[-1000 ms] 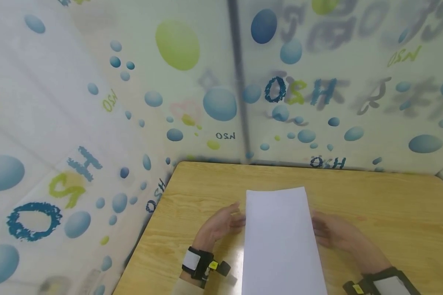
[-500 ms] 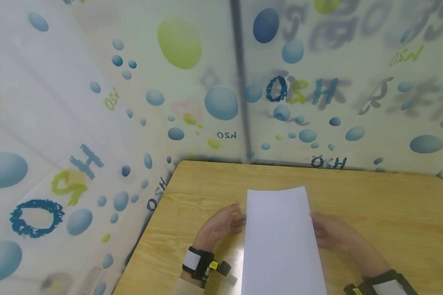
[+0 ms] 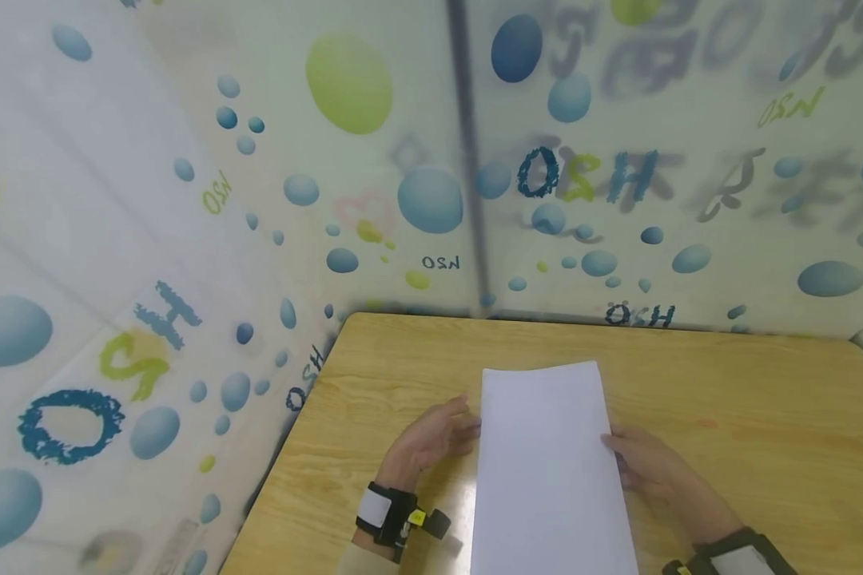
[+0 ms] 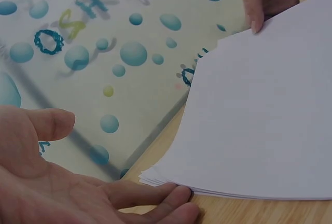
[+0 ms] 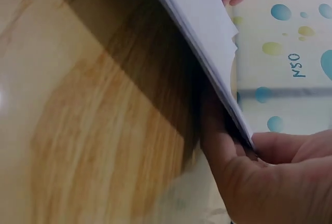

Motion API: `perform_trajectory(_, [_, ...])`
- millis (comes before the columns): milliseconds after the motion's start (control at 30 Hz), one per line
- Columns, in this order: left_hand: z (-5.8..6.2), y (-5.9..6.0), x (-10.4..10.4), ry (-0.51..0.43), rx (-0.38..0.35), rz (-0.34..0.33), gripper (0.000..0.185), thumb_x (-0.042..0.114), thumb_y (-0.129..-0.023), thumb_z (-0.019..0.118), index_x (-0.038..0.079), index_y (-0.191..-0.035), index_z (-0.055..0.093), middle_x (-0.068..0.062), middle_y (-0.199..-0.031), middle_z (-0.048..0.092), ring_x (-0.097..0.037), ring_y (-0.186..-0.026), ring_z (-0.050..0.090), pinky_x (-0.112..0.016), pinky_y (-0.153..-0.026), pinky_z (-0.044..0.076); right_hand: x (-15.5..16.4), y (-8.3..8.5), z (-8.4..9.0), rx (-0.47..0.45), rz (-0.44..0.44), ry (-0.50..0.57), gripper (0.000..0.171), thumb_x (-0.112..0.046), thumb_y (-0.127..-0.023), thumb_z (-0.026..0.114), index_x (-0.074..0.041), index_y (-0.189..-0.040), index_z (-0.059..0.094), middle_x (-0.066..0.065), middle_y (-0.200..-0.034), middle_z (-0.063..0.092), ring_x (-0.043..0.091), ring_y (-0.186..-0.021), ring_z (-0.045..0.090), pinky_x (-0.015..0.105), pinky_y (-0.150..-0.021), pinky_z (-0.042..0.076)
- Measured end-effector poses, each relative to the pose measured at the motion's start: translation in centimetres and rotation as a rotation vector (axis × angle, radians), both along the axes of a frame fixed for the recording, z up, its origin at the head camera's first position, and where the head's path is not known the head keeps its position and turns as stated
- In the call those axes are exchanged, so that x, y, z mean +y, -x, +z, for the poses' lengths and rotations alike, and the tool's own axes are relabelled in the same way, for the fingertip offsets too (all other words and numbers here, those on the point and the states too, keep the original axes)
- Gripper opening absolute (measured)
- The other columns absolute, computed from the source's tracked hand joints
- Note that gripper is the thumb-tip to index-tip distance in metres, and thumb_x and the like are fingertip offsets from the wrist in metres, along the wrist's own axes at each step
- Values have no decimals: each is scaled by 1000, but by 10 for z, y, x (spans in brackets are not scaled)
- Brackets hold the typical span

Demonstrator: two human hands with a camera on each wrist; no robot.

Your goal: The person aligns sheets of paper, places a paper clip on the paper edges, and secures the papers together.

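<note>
A stack of white paper sheets (image 3: 546,471), long and narrow from above, lies lengthwise in front of me. My left hand (image 3: 427,442) is at its left edge, fingertips touching the side of the sheets. In the left wrist view, the thumb of that hand (image 4: 78,187) stands away from the paper. My right hand (image 3: 650,463) pinches the right edge, thumb on top and fingers beneath. The right wrist view shows the paper edge (image 5: 207,68) raised off the table, between the thumb and fingers of this hand (image 5: 270,177).
The wooden table (image 3: 748,415) extends to both sides of the paper. Behind it and at the left stand walls (image 3: 374,160) covered with blue and green dots and lettering. Each wrist wears a black strap (image 3: 386,515) with a small device.
My right hand, blurred beside the edge earlier, now has its thumb on top of the paper. The far right corner has shifted very slightly. The left hand stays put.
</note>
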State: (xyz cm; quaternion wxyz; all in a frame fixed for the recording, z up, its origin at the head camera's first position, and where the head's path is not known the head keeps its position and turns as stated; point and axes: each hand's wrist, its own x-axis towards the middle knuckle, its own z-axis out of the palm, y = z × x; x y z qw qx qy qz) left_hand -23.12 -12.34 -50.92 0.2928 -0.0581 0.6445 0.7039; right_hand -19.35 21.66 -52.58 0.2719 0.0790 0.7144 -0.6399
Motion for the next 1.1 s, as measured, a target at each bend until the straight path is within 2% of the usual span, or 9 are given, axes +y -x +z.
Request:
perform_trajectory(200, [-2, 1, 0, -4, -3, 0, 78, 48, -99, 49, -5, -150, 21, -26, -137, 48, -34, -120, 53, -47, -96, 44, 0, -3, -3, 45, -7, -60, 53, -18, -106, 33, 15, -145, 19, 28, -130, 47, 34, -111, 54, 45, -88, 49])
perform_trajectory(267, [-2, 2, 1, -4, -3, 1, 78, 48, -99, 49, -4, -150, 21, -26, -138, 48, -33, -121, 53, -47, -96, 44, 0, -5, -3, 71, -1, -111, 54, -22, -107, 33, 14, -145, 21, 29, -131, 48, 38, -114, 53, 48, -92, 46])
perform_trajectory(467, [-4, 1, 1, -18, 12, -14, 76, 46, -100, 49, -6, -149, 22, -25, -138, 48, -33, -121, 52, -46, -98, 43, 5, -9, 3, 129, 31, -188, 67, -36, -106, 33, 12, -148, 12, 34, -152, 12, 49, -139, 10, 59, -108, 15])
perform_trajectory(567, [-7, 1, 1, -23, 46, -48, 66, 43, -101, 48, -6, -143, 36, -22, -133, 54, -30, -116, 55, -45, -97, 43, 10, -10, 7, 141, 30, -182, 70, -40, -106, 34, 9, -150, 11, 31, -155, 7, 46, -141, 3, 58, -109, 12])
perform_trajectory(733, [-14, 3, 5, -34, 131, -138, 46, 37, -102, 48, 2, -132, 55, -14, -119, 62, -26, -107, 58, -41, -93, 45, 13, -14, 17, 172, 45, -170, 71, -43, -105, 35, 6, -151, 13, 28, -155, 11, 44, -142, 8, 57, -109, 16])
perform_trajectory(833, [-15, 4, 11, -49, 134, -146, 48, 37, -100, 53, 8, -138, 50, -10, -121, 62, -24, -110, 58, -39, -92, 45, 11, -17, 24, 199, 43, -152, 67, -42, -105, 36, 4, -151, 20, 25, -151, 29, 38, -137, 29, 50, -107, 30])
perform_trajectory(900, [-14, 4, 15, -52, 128, -136, 54, 40, -98, 57, 9, -141, 46, -10, -121, 61, -24, -109, 58, -40, -91, 46, 10, -18, 27, 213, 37, -115, 59, -37, -106, 37, 2, -150, 25, 21, -139, 44, 26, -117, 50, 39, -96, 43])
perform_trajectory(1000, [-11, 3, 20, -52, 119, -103, 62, 43, -93, 63, 12, -143, 45, -10, -122, 61, -25, -108, 58, -40, -89, 46, 8, -20, 30, 214, 15, -74, 53, -33, -107, 37, -1, -148, 30, 16, -122, 52, 14, -83, 51, 29, -72, 46])
perform_trajectory(1100, [-10, 3, 24, -76, 102, -86, 66, 45, -90, 66, 14, -144, 43, -12, -122, 60, -28, -108, 59, -43, -88, 47, 7, -21, 33, 210, 19, -66, 58, -35, -107, 36, 1, -150, 24, 19, -135, 45, 20, -100, 54, 30, -85, 48])
